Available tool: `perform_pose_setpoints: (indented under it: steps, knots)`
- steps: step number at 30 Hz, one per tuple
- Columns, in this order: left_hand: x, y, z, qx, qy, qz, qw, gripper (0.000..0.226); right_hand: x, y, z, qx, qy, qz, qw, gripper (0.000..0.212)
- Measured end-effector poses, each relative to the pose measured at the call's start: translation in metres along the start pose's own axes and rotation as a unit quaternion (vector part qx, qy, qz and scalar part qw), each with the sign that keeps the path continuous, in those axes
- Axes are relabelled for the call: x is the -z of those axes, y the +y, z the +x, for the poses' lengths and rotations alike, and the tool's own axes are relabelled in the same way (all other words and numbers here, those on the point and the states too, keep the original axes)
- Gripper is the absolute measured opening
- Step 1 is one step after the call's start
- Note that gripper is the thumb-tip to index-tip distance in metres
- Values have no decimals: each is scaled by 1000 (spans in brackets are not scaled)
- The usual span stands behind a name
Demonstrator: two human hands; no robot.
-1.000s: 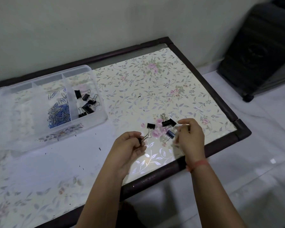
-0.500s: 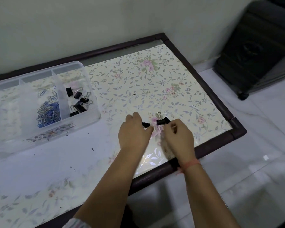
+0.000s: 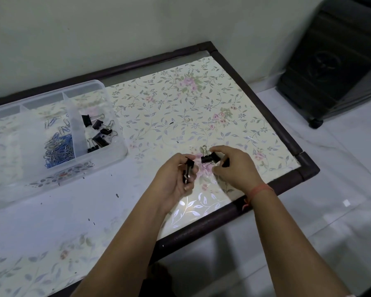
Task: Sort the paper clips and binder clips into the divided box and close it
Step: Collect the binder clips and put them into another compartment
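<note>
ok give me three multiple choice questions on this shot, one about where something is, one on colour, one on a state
1. Where do the sorted binder clips lie in the divided box?
A. the far-left compartment
B. the rightmost compartment
C. on the floor

2. What colour are the bodies of the binder clips?
A. black
B. red
C. yellow

3. What is the left hand doing?
A. lying flat and empty on the table
B. resting inside the box
C. holding a binder clip

Answers
1. B: the black clips sit right of the divider, with the paper clips in the next compartment to the left.
2. A: every clip body, in the box and in the hands, is black with silver wire handles.
3. C: the left fingers are curled round a black clip, raised near the right hand, which is closing on the clips on the table.
</note>
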State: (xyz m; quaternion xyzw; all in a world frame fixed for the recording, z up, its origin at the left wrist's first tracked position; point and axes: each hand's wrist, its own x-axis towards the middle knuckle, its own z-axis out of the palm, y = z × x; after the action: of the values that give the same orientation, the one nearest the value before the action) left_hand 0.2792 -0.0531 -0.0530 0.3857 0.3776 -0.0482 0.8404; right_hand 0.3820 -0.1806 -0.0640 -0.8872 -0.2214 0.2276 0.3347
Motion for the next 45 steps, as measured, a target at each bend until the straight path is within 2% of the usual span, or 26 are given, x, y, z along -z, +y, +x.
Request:
perform_pose_setpoints:
  steps: [4, 6, 7, 9, 10, 12, 15, 18, 22, 24, 26, 28, 29, 31, 32, 34, 36, 37, 40, 42, 45]
  knots:
    - [-3, 6, 3, -10, 33, 16, 999, 17, 2, 5, 2, 23, 12, -32, 999, 23]
    - [-4, 8, 7, -61, 86, 112, 988, 19, 5, 9, -1, 29, -10, -42, 999, 23]
    - [-3, 6, 11, -115, 121, 202, 965, 19, 8, 11, -3, 26, -25, -43, 998, 24]
    - [-1, 0, 18, -219, 176, 383, 880, 13, 16, 14, -8, 11, -47, -19, 999, 23]
    - [-2, -1, 21, -243, 188, 437, 845, 11, 20, 15, -9, -1, -49, 15, 999, 21]
    - [-6, -3, 24, -238, 210, 491, 811, 15, 25, 17, -10, -46, -38, 140, 988, 18]
    - [-20, -3, 30, -211, 252, 577, 748, 38, 25, 18, -8, -135, -24, 365, 921, 17]
    - [-32, -5, 40, -192, 258, 624, 712, 50, 20, 18, -7, -197, -68, 548, 810, 22]
    - [-37, -6, 47, -211, 253, 653, 682, 43, 11, 18, -7, -248, -84, 693, 672, 18]
    - [-37, -9, 45, -227, 243, 644, 689, 33, 7, 16, -8, -259, -71, 727, 632, 20]
    - [-33, -11, 39, -238, 236, 595, 731, 28, 5, 11, -10, -262, -65, 741, 615, 18]
    - [-26, -13, 30, -232, 219, 500, 805, 27, 2, 3, -14, -260, -66, 747, 608, 14]
    - [-22, -12, 23, -214, 202, 422, 857, 27, 1, -2, -16, -257, -67, 750, 605, 11]
    - [-14, -9, 4, -126, 152, 179, 964, 23, -3, -10, -18, -256, -73, 764, 588, 8]
    - [-9, -7, -6, -86, 119, 57, 988, 20, -7, -14, -18, -259, -75, 769, 579, 9]
    - [2, -3, -28, -79, 70, -117, 988, 21, -15, -26, -19, -271, -68, 767, 578, 10]
    - [14, 3, -45, -110, 65, -220, 967, 24, -25, -46, -21, -286, -57, 768, 571, 13]
    - [20, 8, -52, -126, 71, -254, 956, 24, -31, -58, -23, -292, -54, 776, 556, 13]
    - [38, 29, -69, -173, 73, -321, 928, 24, -49, -99, -20, -307, -53, 796, 520, 14]
    - [51, 46, -75, -206, 77, -334, 916, 25, -60, -127, -12, -305, -60, 797, 519, 14]
    - [68, 79, -75, -253, 122, -329, 902, 23, -72, -170, 8, -273, -76, 806, 519, 18]
